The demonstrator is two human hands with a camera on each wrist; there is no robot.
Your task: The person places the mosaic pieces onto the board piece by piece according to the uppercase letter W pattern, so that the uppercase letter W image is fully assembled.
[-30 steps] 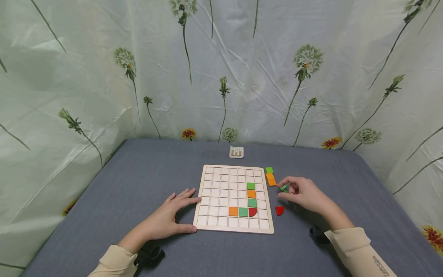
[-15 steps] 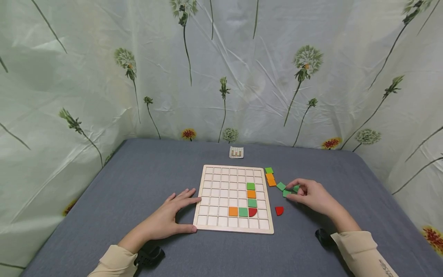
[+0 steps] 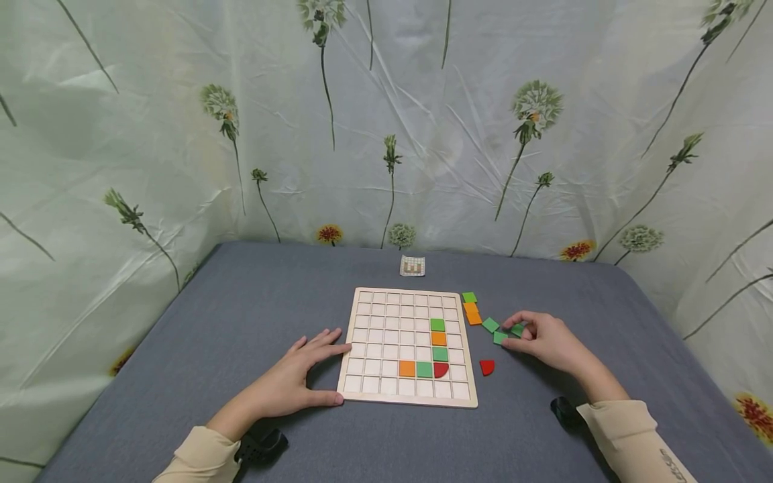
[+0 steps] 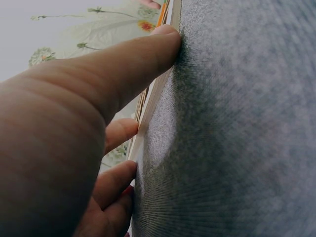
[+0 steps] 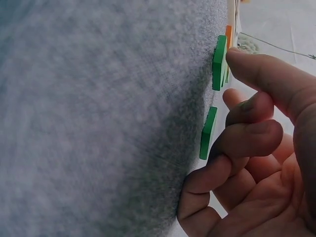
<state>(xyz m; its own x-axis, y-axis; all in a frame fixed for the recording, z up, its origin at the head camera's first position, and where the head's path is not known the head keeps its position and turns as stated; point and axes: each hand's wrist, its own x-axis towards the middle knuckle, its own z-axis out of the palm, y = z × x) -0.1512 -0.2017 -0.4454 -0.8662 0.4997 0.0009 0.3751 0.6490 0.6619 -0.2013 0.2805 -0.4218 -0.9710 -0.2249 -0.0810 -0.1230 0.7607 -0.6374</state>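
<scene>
A pale wooden grid board (image 3: 468, 400) lies on the table with orange (image 3: 407, 369), green (image 3: 425, 369) and red quarter-round pieces (image 3: 441, 369) set in some cells. My left hand (image 3: 296, 379) rests at the board's left edge, thumb and fingertips touching it. My right hand (image 3: 552, 342) hovers low over loose green tiles to the board's right. In the right wrist view its thumb tip touches a green tile (image 5: 219, 63), while a second green tile (image 5: 208, 133) lies by the curled fingers. Thumb and index stand apart, gripping nothing that I can see.
More loose pieces lie along the board's right side: a light green tile (image 3: 469, 296), two overlapping orange tiles (image 3: 474, 318) and a red quarter-round (image 3: 487, 367). A small pattern card (image 3: 413, 265) sits behind the board. A flowered curtain (image 3: 447, 134) hangs beyond the blue-grey table (image 3: 272, 295).
My right hand has shifted slightly rightward, and the green tiles under it now lie spread apart in view. The left hand and the board have stayed put.
</scene>
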